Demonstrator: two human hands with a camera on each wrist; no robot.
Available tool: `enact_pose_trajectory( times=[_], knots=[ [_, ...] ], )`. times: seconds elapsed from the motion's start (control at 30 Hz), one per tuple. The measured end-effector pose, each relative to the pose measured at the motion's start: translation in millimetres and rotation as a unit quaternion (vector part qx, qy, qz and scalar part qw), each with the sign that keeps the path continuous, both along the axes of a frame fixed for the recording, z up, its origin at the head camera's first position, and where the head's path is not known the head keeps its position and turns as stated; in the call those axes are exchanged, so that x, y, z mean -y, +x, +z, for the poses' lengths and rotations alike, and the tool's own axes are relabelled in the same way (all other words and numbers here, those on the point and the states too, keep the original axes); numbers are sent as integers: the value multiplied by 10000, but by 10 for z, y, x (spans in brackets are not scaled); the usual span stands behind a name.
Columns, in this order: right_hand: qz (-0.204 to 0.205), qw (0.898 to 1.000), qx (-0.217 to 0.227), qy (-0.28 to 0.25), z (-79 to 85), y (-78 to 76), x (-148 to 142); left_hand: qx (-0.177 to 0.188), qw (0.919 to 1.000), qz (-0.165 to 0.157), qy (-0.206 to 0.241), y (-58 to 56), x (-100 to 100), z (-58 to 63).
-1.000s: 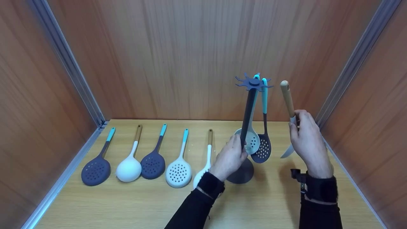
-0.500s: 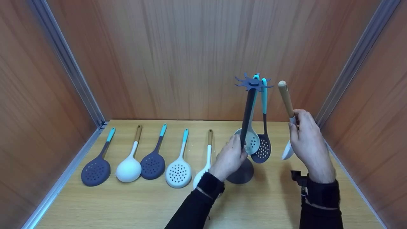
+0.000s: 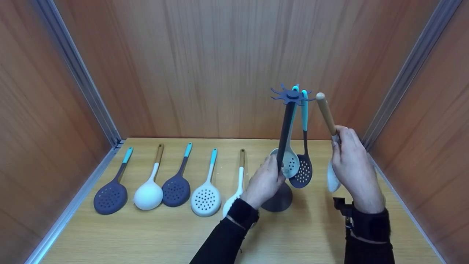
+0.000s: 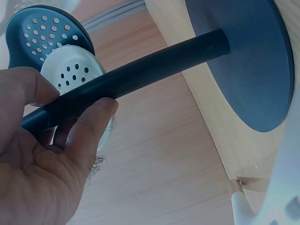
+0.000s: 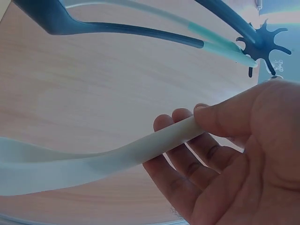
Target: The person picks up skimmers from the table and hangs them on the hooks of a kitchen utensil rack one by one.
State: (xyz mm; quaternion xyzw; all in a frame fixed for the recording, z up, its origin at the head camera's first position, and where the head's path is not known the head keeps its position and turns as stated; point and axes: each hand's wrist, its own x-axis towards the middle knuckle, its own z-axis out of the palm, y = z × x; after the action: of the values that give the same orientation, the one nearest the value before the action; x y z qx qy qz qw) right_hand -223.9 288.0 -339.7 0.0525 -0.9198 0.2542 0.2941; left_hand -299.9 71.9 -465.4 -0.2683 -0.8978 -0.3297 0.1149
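A dark utensil stand has a round base and a star-shaped top of hooks. My left hand grips its pole low down, thumb and fingers around it in the left wrist view. Two turquoise-handled skimmers, one pale and one dark, hang from the hooks at the back and right. To the right, my right hand pinches the neck of a white utensil, raised upright with its wooden handle on top near the hooks. My hand partly covers its shallow curved head.
Along the table lie a dark skimmer, a white ladle, another dark skimmer, a white skimmer and a white wooden-handled utensil partly behind my left arm. Wooden panels enclose the back and sides.
My right hand has turned the white utensil so its head shows broader, and its handle top has shifted left towards the hooks. My left hand and the stand have stayed put.
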Motion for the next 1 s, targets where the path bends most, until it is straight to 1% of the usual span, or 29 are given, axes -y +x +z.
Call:
enact_pose_trajectory(
  times=[0.27,0.5,0.63,0.73,0.77,0.8,0.97,1.0],
  knots=[
    [59,9999,-108,9,2,13,19,127,9999,-7,54,-1,2,5],
    [11,10000,-40,77,11,26,50,182,9998,5,88,7,6,13],
    [19,9996,-194,210,-4,15,67,-82,9999,-20,69,3,8,-5],
    [27,9993,-266,263,-10,9,79,-248,9996,-80,73,-28,7,-40],
    [33,9993,-254,260,-9,9,83,-346,9992,-123,142,-146,-13,-195],
    [40,9993,-252,259,-9,10,87,-282,9994,-135,145,-150,-14,-191],
    [59,9996,-138,225,-9,3,104,-261,9995,-111,96,-116,-10,-151],
    [60,9997,-89,210,-9,2,108,-173,9998,-69,15,1,11,5]
  ],
)
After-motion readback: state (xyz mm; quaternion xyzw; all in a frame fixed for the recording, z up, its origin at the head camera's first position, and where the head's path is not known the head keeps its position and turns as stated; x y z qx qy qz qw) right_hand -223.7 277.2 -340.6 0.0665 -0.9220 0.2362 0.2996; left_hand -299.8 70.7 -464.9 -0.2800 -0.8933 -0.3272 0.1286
